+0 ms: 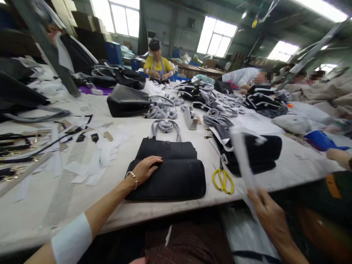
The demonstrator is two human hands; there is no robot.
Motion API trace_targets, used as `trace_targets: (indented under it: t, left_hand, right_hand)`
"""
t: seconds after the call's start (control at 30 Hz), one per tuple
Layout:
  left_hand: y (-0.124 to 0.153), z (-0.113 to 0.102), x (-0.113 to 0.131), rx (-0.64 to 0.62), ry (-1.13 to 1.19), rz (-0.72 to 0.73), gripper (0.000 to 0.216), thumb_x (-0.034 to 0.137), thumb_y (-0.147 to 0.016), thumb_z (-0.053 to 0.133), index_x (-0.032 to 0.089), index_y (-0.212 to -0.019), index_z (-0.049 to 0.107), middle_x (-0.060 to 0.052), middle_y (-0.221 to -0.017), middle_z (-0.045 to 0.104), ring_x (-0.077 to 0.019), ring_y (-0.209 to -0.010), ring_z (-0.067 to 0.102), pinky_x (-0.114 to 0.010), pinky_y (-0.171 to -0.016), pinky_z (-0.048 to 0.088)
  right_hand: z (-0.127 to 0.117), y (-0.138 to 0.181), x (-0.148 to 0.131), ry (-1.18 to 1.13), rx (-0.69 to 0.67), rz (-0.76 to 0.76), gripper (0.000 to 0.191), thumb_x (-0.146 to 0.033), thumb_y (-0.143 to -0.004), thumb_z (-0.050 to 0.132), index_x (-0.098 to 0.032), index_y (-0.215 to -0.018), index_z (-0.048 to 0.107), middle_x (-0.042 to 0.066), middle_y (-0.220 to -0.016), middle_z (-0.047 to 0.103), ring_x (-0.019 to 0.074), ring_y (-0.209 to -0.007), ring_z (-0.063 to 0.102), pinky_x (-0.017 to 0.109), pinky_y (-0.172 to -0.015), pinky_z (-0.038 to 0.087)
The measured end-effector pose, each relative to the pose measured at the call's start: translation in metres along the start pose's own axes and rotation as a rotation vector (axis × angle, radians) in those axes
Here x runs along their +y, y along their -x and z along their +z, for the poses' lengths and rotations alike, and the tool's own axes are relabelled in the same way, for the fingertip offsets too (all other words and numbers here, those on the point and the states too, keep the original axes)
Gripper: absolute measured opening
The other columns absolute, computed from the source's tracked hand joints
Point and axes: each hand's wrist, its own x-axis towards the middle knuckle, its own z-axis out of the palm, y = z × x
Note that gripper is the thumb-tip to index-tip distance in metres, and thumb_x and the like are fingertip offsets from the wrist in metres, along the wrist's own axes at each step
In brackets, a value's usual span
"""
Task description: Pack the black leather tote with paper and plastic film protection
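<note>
A black handbag [176, 172] lies flat on the white table [68, 198] right in front of me, its wrapped grey handles [166, 127] pointing away. My left hand [145, 168] rests on the bag's left side with fingers spread flat. My right hand [268, 212], below the table edge at the lower right, pinches a long strip of white wrapping paper [242, 157] that rises blurred over the table. Yellow-handled scissors [223, 179] lie just right of the bag.
Another black bag with white paper [255, 152] sits right of the scissors. A tape dispenser [190, 118], a bigger black bag [128, 101], paper strips [93, 161] and straps [33, 148] cover the table. Other people work at the far end and right side.
</note>
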Motion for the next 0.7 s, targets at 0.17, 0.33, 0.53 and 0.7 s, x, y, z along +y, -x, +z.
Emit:
trace_targets:
  t: [0.17,0.33,0.53,0.7]
  left_hand:
    - [0.001,-0.010,0.007,0.208,0.459,-0.272,0.030,0.037,-0.077,0.067,0.018,-0.101,0.067,-0.006,-0.098,0.069,-0.0197,-0.089,0.065,-0.034,-0.084,0.051]
    - [-0.002,-0.010,-0.001,0.359,0.942,-0.354,0.054,0.052,-0.068,0.073,0.011,-0.101,0.062,-0.005,-0.073,0.065,-0.0117,-0.055,0.058,-0.023,-0.051,0.048]
    - [0.000,-0.019,-0.003,0.525,1.311,-0.376,0.042,0.044,-0.073,0.074,0.010,-0.093,0.061,-0.001,-0.063,0.061,-0.0096,-0.055,0.058,-0.018,-0.050,0.049]
    - [-0.003,-0.024,-0.002,0.611,1.373,-0.482,0.022,0.029,-0.081,0.069,0.010,-0.086,0.060,-0.004,-0.068,0.066,-0.0133,-0.061,0.065,-0.023,-0.058,0.058]
  right_hand:
    - [0.062,-0.085,-0.157,0.033,-0.069,-0.512,0.021,-0.037,-0.087,0.054,-0.022,-0.101,0.059,0.006,-0.099,0.063,0.0220,-0.085,0.061,0.034,-0.077,0.048]
    - [0.103,-0.089,-0.236,0.131,-0.047,-0.871,0.017,-0.020,-0.086,0.052,-0.021,-0.102,0.058,0.006,-0.096,0.065,0.0210,-0.084,0.060,0.029,-0.073,0.044]
    - [0.106,-0.093,-0.213,0.157,-0.253,-0.888,0.039,-0.014,-0.084,0.050,-0.023,-0.122,0.053,0.005,-0.102,0.067,0.0202,-0.087,0.063,0.029,-0.074,0.047]
    - [0.066,-0.126,-0.159,0.095,-0.429,-0.626,0.023,-0.036,-0.086,0.057,-0.026,-0.106,0.064,0.001,-0.092,0.070,0.0191,-0.081,0.066,0.028,-0.072,0.049]
